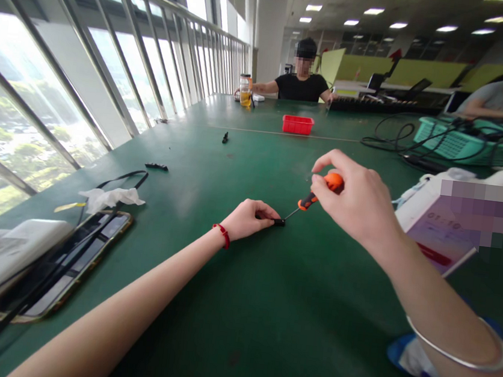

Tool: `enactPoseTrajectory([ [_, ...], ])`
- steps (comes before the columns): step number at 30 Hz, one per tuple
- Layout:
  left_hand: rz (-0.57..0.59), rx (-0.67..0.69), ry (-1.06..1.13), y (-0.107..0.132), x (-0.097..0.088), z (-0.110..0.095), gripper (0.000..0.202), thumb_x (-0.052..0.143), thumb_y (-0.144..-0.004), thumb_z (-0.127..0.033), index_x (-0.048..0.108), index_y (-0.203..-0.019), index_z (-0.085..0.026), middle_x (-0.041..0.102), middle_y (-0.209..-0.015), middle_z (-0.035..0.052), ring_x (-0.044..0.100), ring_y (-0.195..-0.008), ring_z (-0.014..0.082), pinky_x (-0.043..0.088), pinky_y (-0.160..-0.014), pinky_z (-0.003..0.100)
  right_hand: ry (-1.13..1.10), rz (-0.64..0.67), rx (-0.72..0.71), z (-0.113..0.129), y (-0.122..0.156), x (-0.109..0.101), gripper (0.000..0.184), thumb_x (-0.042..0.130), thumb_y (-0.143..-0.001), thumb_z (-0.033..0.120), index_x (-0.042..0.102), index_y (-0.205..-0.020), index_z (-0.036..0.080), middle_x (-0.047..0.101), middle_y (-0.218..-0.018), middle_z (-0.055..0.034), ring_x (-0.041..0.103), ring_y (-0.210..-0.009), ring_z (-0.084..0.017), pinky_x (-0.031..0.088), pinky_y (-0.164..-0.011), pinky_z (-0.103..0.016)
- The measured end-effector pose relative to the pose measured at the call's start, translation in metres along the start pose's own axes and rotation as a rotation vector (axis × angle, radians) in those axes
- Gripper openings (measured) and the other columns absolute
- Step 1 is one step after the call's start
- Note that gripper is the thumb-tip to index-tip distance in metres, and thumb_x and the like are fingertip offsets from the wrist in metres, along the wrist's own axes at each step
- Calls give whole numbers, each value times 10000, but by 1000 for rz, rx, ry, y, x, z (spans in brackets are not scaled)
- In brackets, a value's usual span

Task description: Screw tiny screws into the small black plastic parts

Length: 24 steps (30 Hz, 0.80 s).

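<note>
Fingers of the left hand (pixel 248 221) are closed on a small black part (pixel 279 222), pinning it low at the surface (pixel 220 306), near the middle of the view; most of the part is hidden by the grip. Right hand (pixel 359 198): thumb and index curled round the rear of a screwdriver (pixel 305 203), grasping its orange-and-black handle. Handle tilted up to the right; shaft slopes down-left, tip at the exposed end of the black part. Whether the tip is seated cannot be told at this scale.

Surface: green. Ahead of the left hand, one loose black piece (pixel 225 138); another black piece (pixel 157 167) farther left, just beside a black strap. Left side: crumpled tissue (pixel 111 198), above a phone (pixel 113 228) with dark cords across it. Far side: red tray (pixel 298 125), upright, well apart from both hands; a jar (pixel 244 94) with amber contents. Right: teal basket (pixel 441 140), dark cables in and around it. Person in black top (pixel 301 88) seated opposite.
</note>
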<state>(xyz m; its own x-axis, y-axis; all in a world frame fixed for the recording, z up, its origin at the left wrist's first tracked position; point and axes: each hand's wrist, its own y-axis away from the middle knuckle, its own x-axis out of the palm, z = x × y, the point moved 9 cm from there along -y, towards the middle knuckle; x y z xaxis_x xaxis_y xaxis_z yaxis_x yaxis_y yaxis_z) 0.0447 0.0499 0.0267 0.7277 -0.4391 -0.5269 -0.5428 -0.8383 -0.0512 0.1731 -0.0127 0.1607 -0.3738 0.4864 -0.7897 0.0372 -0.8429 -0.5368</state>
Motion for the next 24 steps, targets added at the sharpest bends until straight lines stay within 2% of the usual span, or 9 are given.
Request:
enactPoseTrajectory([
  [3, -2, -3, -8, 0, 0, 0, 205, 585, -740, -131, 703, -899, -81, 726, -880, 93, 659, -768, 157, 529, -768, 262, -8, 3, 8, 0, 0, 1, 217, 488, -769, 372, 563, -925, 241, 587, -606, 10, 503, -536, -169, 266, -488, -256],
  [7, 4, 5, -9, -1, 0, 1, 214, 585, -740, -134, 700, -910, -72, 723, -897, 99, 658, -781, 159, 528, -775, 263, 30, 15, 25, -2, -1, 2, 304, 415, -820, 459, 579, -704, 231, 547, -539, -6, 487, -520, -165, 251, -478, -256],
  [10, 5, 5, -11, -1, 0, 2, 214, 586, -740, -139, 701, -908, -76, 724, -888, 93, 659, -778, 160, 529, -771, 263, 4, -9, 5, 0, 0, 1, 197, 482, -775, 383, 583, -852, 232, 580, -598, 6, 499, -537, -158, 264, -485, -244],
  [12, 1, 6, -10, -1, 0, 2, 211, 588, -739, -142, 702, -906, -81, 726, -879, 88, 659, -773, 158, 530, -767, 261, -2, -15, -5, 1, 1, 0, 235, 513, -749, 380, 562, -927, 233, 595, -629, 9, 505, -545, -159, 269, -487, -240],
  [15, -5, 12, -2, -1, 0, 1, 203, 592, -735, -144, 704, -896, -91, 727, -875, 79, 661, -770, 153, 532, -762, 254, 22, 5, 6, 1, 1, 2, 273, 445, -802, 465, 574, -763, 227, 563, -567, -5, 490, -523, -161, 256, -481, -248],
  [17, -5, 11, 0, 0, 0, 1, 200, 591, -735, -143, 705, -892, -92, 727, -874, 78, 661, -767, 151, 532, -760, 250, 24, 8, 8, 0, 1, 3, 318, 402, -830, 458, 574, -697, 225, 550, -543, -12, 485, -517, -161, 254, -482, -253],
  [19, -6, 7, -2, -1, 0, 2, 200, 590, -735, -140, 705, -891, -90, 727, -869, 79, 660, -764, 151, 532, -758, 249, 10, -8, 0, 1, 0, 1, 225, 439, -808, 395, 592, -804, 231, 569, -573, -3, 491, -523, -160, 261, -487, -251],
  [21, -9, 5, -4, -1, 0, 3, 200, 590, -735, -139, 705, -891, -90, 728, -864, 78, 660, -766, 152, 530, -760, 250, 1, -23, -5, 1, 0, 0, 231, 494, -762, 356, 574, -940, 234, 591, -617, 8, 499, -531, -160, 264, -487, -247],
  [24, -10, 8, -5, -1, 0, 2, 201, 590, -734, -136, 706, -891, -87, 727, -869, 81, 659, -771, 154, 529, -766, 253, 20, -9, 5, 0, 0, 1, 222, 483, -775, 417, 583, -848, 233, 577, -592, 5, 494, -526, -162, 252, -480, -249],
])
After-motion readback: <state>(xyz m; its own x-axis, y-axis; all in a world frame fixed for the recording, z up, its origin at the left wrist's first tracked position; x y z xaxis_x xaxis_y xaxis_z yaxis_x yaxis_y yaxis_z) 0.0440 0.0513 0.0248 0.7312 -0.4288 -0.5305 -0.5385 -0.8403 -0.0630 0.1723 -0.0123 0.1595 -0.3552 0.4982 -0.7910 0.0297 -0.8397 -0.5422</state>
